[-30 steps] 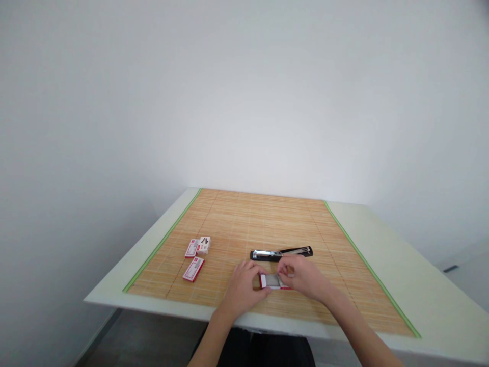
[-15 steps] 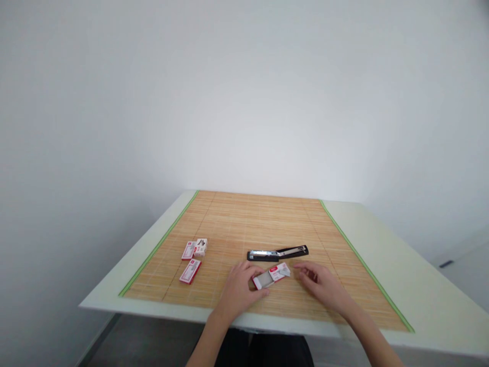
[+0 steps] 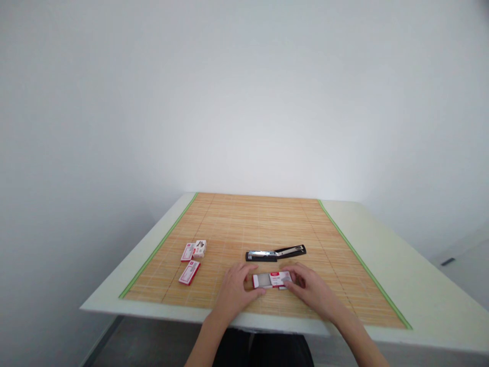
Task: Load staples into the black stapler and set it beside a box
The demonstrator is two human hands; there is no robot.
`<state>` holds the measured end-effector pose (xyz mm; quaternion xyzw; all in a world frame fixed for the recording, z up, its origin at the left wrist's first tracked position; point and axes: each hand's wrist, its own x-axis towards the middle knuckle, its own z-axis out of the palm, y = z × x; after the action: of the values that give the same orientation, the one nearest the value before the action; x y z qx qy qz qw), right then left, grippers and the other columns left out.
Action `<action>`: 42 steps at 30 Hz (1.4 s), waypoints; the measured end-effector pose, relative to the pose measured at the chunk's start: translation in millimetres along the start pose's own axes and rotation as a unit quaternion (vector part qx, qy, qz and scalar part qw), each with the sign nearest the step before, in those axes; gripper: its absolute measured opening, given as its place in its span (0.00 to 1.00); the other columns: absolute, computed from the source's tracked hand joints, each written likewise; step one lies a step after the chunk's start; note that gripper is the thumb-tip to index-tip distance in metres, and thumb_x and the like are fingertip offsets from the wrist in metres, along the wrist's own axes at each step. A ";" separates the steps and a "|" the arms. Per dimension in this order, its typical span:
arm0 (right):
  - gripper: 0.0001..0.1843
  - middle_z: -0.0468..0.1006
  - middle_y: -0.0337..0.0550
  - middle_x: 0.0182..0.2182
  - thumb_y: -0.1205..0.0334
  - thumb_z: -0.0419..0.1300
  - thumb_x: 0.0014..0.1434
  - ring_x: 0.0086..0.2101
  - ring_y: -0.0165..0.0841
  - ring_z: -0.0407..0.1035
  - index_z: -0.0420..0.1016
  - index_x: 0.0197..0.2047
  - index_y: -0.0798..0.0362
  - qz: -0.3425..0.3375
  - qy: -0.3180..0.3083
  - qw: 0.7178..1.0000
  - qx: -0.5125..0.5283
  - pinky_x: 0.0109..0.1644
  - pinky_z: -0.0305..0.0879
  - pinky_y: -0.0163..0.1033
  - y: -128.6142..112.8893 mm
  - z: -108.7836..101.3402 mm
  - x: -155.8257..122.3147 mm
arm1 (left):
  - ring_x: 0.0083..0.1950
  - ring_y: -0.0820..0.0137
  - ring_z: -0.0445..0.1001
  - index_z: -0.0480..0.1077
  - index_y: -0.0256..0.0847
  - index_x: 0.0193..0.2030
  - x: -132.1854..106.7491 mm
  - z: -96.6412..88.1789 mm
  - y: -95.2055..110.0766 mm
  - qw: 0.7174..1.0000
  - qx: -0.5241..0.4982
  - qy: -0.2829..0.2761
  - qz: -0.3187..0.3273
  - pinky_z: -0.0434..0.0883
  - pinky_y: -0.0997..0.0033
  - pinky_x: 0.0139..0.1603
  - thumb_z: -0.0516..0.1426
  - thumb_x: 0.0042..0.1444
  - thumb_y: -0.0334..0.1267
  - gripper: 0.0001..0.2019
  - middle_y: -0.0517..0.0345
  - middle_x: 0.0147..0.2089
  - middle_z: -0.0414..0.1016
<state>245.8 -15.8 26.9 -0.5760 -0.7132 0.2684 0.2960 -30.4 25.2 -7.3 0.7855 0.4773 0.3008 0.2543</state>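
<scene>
Both hands clamped on the half-open staple box (image 3: 272, 280) — left hand (image 3: 235, 291) at its grey tray end, right hand (image 3: 311, 288) at its red sleeve — low over the worktop (image 3: 385, 244), just before the opened black stapler (image 3: 275, 253).

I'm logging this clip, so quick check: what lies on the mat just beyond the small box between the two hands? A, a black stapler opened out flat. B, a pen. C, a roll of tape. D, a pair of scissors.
A: a black stapler lies opened out flat on the bamboo mat, just beyond the small red and white box that the left hand and right hand hold at its ends.
</scene>
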 end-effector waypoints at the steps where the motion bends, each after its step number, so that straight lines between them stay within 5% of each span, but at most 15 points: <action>1: 0.16 0.77 0.41 0.36 0.52 0.62 0.65 0.35 0.37 0.70 0.80 0.53 0.45 -0.006 0.010 1.000 -0.005 0.40 0.66 0.40 -1.3 -0.3 -1.2 | 0.49 0.58 0.73 0.74 0.52 0.57 -0.2 -0.7 0.0 1.000 0.004 -0.005 0.002 0.68 0.57 0.54 0.72 0.48 0.49 0.29 0.56 0.48 0.76; 7: 0.09 0.77 0.45 0.41 0.53 0.63 0.65 0.43 0.41 0.72 0.84 0.40 0.44 -0.056 -0.012 0.997 -0.061 0.48 0.68 0.42 -0.7 1.2 -13.5 | 0.44 0.60 0.73 0.77 0.48 0.48 0.7 -4.5 4.0 1.000 0.007 -0.010 0.003 0.66 0.61 0.49 0.68 0.54 0.49 0.16 0.57 0.40 0.77; 12: 0.09 0.77 0.45 0.41 0.55 0.61 0.67 0.42 0.40 0.73 0.83 0.45 0.44 -0.076 -0.030 0.991 -0.104 0.48 0.68 0.42 -0.1 10.4 -20.0 | 0.45 0.60 0.72 0.76 0.48 0.48 0.6 -1.9 3.0 1.000 0.007 -0.002 0.006 0.65 0.62 0.49 0.68 0.54 0.47 0.16 0.58 0.41 0.77; 32: 0.22 0.72 0.42 0.32 0.52 0.50 0.74 0.33 0.35 0.70 0.82 0.36 0.47 -0.040 -0.016 0.993 -0.111 0.39 0.61 0.39 -12.0 15.3 7.4 | 0.45 0.60 0.73 0.77 0.49 0.47 0.7 -5.3 6.5 1.000 -0.001 -0.002 0.011 0.65 0.62 0.49 0.69 0.54 0.46 0.15 0.59 0.41 0.78; 42: 0.23 0.79 0.44 0.38 0.46 0.54 0.71 0.37 0.38 0.73 0.78 0.60 0.47 0.019 0.016 0.998 -0.056 0.43 0.68 0.42 -2.2 5.0 1.5 | 0.50 0.58 0.74 0.77 0.51 0.52 -1.0 -5.7 7.5 1.000 -0.009 -0.001 0.008 0.66 0.58 0.53 0.70 0.51 0.46 0.20 0.58 0.46 0.80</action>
<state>240.5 -14.9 25.3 -0.6090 -0.7115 0.2242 0.2696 -30.3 21.8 1.5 0.7874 0.4679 0.3061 0.2595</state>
